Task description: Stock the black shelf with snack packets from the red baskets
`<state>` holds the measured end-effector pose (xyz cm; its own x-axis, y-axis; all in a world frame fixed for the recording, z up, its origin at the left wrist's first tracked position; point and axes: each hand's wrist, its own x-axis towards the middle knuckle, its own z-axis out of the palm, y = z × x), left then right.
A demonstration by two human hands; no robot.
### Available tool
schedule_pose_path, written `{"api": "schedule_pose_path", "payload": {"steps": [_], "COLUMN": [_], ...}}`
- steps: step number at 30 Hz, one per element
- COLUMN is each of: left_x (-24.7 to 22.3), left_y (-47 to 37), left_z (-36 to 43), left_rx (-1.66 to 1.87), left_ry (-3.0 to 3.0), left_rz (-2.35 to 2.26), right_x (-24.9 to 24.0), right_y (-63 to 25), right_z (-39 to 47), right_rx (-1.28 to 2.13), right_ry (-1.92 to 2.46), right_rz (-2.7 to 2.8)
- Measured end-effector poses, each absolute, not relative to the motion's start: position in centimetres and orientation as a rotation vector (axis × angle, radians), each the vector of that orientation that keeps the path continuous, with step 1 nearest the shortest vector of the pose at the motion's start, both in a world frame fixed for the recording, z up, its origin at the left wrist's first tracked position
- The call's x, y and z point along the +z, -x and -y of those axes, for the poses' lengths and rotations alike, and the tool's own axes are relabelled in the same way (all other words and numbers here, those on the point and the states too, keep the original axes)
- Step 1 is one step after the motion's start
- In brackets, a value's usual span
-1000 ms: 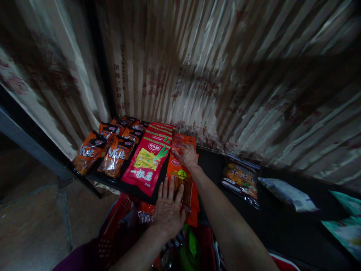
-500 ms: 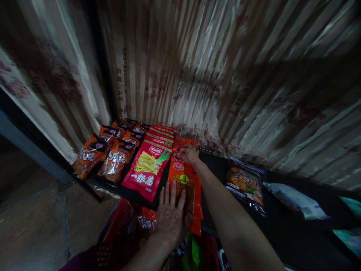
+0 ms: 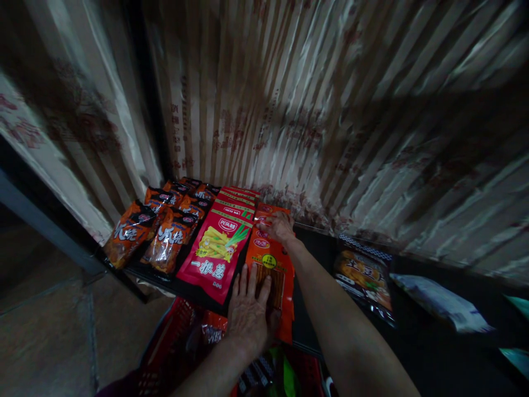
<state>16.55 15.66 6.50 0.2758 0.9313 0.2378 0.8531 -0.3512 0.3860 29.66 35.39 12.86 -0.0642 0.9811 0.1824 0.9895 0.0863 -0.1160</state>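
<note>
Overlapping orange snack packets lie in a column on the black shelf. My left hand rests flat on the near end of the column, fingers stretched out and apart. Farther back, my right hand touches the upper packets, its fingers partly bent over them; whether it pinches one is hidden. Just left of the column lies a row of overlapping pink-red packets, the front one showing yellow sticks and green onion.
Orange-and-black snack bags fill the shelf's left end. Right of my arm lie a dark potato-slice packet and a pale pouch. A red basket with packets stands below the front edge. A pleated curtain hangs behind.
My view has shifted slightly, so the shelf sits a little lower. Both hands stay on the orange packets with almost the same pose.
</note>
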Motion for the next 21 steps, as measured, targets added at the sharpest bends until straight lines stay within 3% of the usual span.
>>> {"api": "schedule_pose_path", "payload": {"steps": [21], "left_x": [6.3], "left_y": [-16.7], "left_z": [-15.7], "left_rx": [0.731], "left_ry": [-2.392], "left_rz": [-1.666], "right_x": [11.0], "right_y": [-29.6], "right_z": [-37.4], "right_rx": [-0.047], "right_ry": [2.189], "right_rz": [1.944]}}
